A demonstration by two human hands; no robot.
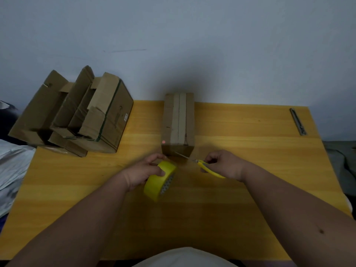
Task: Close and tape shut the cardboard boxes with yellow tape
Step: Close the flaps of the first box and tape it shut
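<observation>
Yellow wooden surface (240, 170): centred, a closed box (178, 120). Tape roll (159, 180) is clasped in the left grip (143, 170), scissors (209, 168) in the right grip (224, 163); cutting the strip seems next.

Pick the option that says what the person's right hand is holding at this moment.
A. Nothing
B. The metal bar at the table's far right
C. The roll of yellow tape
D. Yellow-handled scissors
D: the right hand grips the yellow-handled scissors, blades pointing at the near end of the closed box, while the left hand holds the roll of yellow tape.
</observation>
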